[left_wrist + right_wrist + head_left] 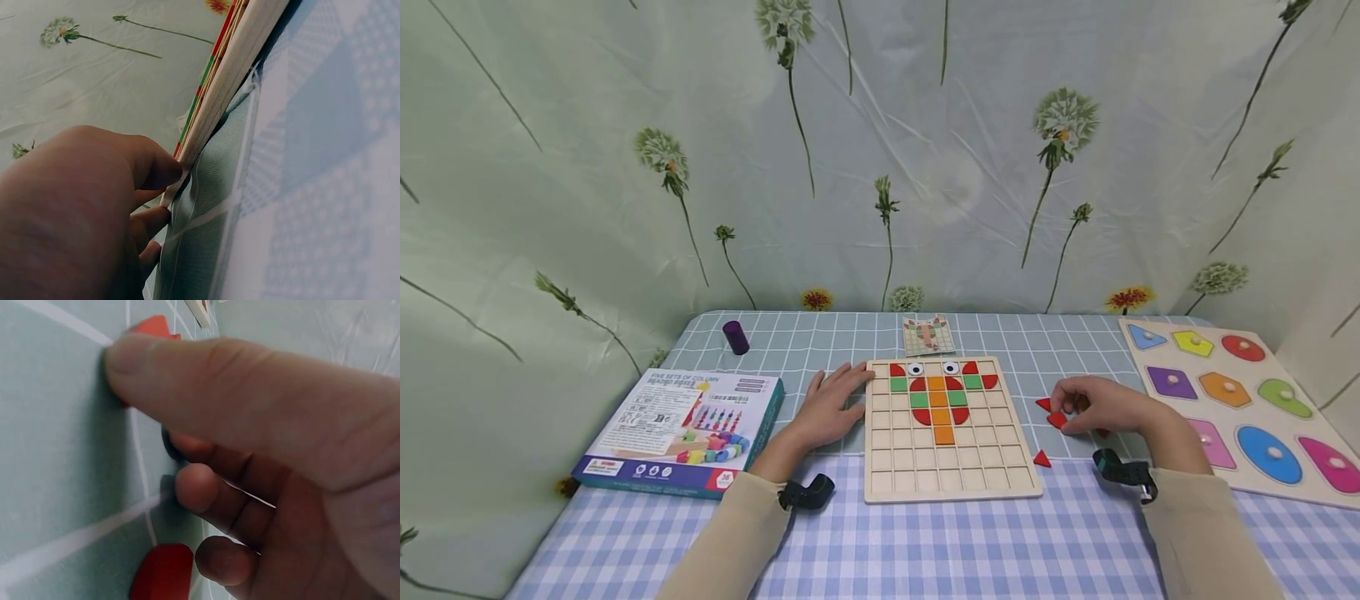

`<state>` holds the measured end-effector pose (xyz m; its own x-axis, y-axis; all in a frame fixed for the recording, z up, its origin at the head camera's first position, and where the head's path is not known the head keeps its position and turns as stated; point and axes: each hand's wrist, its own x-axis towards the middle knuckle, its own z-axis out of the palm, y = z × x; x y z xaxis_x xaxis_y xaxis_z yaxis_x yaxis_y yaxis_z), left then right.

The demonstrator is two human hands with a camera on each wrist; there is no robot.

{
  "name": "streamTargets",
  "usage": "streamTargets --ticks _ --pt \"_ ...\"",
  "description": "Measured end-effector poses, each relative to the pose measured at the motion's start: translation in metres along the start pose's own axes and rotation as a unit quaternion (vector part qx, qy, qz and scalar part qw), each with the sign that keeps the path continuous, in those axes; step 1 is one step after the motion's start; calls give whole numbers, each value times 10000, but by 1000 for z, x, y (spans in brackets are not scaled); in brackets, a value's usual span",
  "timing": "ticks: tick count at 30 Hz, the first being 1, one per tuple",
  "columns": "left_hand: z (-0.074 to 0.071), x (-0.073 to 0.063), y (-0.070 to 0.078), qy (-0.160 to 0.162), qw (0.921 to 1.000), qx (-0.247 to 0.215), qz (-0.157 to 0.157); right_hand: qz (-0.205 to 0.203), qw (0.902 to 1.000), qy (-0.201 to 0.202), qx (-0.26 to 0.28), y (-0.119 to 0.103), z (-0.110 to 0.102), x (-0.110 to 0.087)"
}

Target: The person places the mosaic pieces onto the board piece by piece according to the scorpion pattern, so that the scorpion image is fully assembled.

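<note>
A wooden grid board (895, 482) lies mid-table, bearing orange squares (943, 435), green squares (898, 384), red quarter-round pieces (991, 381) and two eye pieces (915, 369). At its left edge rests my left hand (829, 410), fingers extended; the left wrist view shows the thumb (159, 165) against the board's side (215, 100). Right of the board, my right hand (1101, 406) pinches a red piece (1057, 419) with thumb and forefinger at the tabletop. The thumb partly hides that piece (153, 327) in the right wrist view. Another red piece (164, 572) lies below the curled fingers.
A red triangle (1042, 459) lies off the board's right edge. Behind the board is a small pattern card (927, 335). To the left are a boxed bead set (681, 429) and a purple cylinder (736, 337). A knobbed shape puzzle (1232, 425) lies far right.
</note>
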<state>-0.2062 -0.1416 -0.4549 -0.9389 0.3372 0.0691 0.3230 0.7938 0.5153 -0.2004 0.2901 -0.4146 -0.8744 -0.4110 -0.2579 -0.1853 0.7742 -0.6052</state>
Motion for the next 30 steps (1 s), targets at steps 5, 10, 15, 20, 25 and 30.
streamTargets --ticks 5,10,15,20,25,30 --pt "-2 0 0 -22 10000 -20 8 91 9999 48 103 -1 0 1" --pt "-2 -1 0 -63 10000 -12 0 158 9997 37 202 -1 0 2" --pt "-2 -1 2 -54 10000 28 16 110 9996 66 244 -3 0 2" --pt "-2 -1 2 -35 10000 49 31 -44 9996 209 193 -7 -1 3" --pt "-4 -2 3 -44 10000 83 28 -147 9993 305 184 -13 -2 4" --pt "-4 -2 2 -40 10000 79 42 -216 9987 371 266 -18 1 8"
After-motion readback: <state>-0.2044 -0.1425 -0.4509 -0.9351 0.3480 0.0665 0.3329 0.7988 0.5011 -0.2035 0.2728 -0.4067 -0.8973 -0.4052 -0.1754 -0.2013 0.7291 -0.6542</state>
